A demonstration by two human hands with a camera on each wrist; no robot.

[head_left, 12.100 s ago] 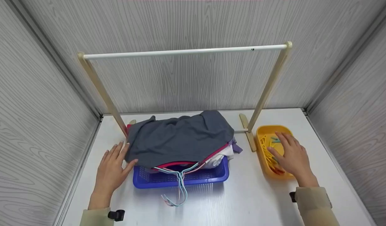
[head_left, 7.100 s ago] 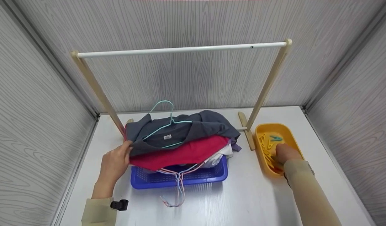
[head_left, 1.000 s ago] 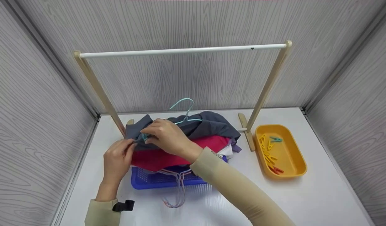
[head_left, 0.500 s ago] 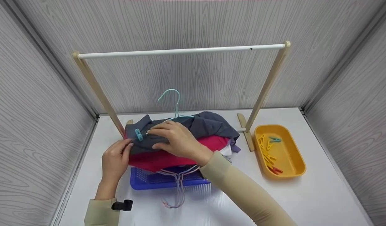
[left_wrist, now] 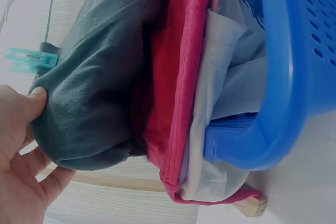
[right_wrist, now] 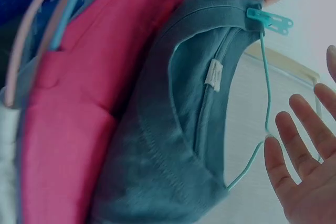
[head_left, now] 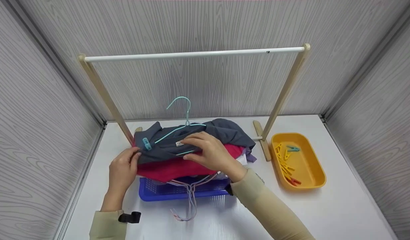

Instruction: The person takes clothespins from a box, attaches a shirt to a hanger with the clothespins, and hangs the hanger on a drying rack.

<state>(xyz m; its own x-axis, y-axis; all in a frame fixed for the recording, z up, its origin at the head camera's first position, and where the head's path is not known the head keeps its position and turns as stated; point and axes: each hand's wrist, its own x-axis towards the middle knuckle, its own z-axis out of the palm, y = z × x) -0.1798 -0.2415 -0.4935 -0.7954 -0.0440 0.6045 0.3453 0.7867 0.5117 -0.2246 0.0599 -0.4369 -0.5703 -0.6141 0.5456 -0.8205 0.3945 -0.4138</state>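
A dark grey shirt [head_left: 224,135] lies on top of the clothes pile, with a light-blue wire hanger [head_left: 171,132] inside its neckline and the hook standing up at the back. A blue clothespin [head_left: 147,144] is clipped at the neckline near the left shoulder, seen closely in the left wrist view. My left hand [head_left: 122,170] pinches the shirt's shoulder cloth between thumb and fingers, just outside the clothespin. Over the front of the neckline my right hand [head_left: 209,151] hovers with spread fingers, holding nothing; the right wrist view shows it apart from the cloth.
Under the shirt lie a red garment [head_left: 165,170] and white clothes in a blue basket [head_left: 188,197], with other hanger hooks [head_left: 193,210] over its front. Behind stands a drying rack [head_left: 195,54]. A yellow tray [head_left: 313,160] with several clothespins [head_left: 284,163] sits at right.
My right hand has let go of the blue clothespin, which stays clipped on the shirt, and has moved right. The hanger's hook has shifted left. My left hand keeps its hold.
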